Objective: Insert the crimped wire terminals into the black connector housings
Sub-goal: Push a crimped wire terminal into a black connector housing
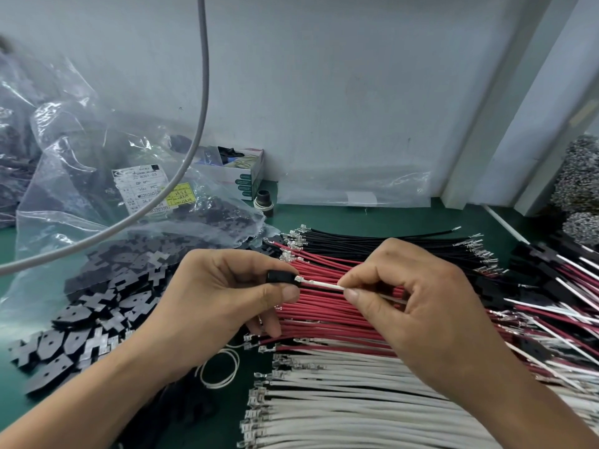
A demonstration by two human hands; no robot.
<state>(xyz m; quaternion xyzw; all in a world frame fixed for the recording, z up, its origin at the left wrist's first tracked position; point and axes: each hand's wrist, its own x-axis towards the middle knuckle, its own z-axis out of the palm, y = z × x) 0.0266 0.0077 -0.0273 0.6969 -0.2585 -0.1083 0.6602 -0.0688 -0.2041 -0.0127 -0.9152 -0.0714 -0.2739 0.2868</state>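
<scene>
My left hand (pixel 227 296) pinches a small black connector housing (pixel 279 276) between thumb and fingers, above the wire rows. My right hand (pixel 418 293) pinches a white wire (pixel 324 283) between thumb and forefinger. The wire's metal terminal (pixel 299 279) sits right at the housing's opening. Below the hands lie rows of crimped wires: black wires (pixel 372 241) at the back, red wires (pixel 324 315) in the middle, white wires (pixel 340 400) at the front.
A heap of black housings (pixel 97 312) spills from a clear plastic bag (pixel 107 176) on the left of the green mat (pixel 324 215). Finished assemblies (pixel 557 296) lie at the right. A grey cable (pixel 201 108) hangs across the left. A small box (pixel 241 171) stands by the wall.
</scene>
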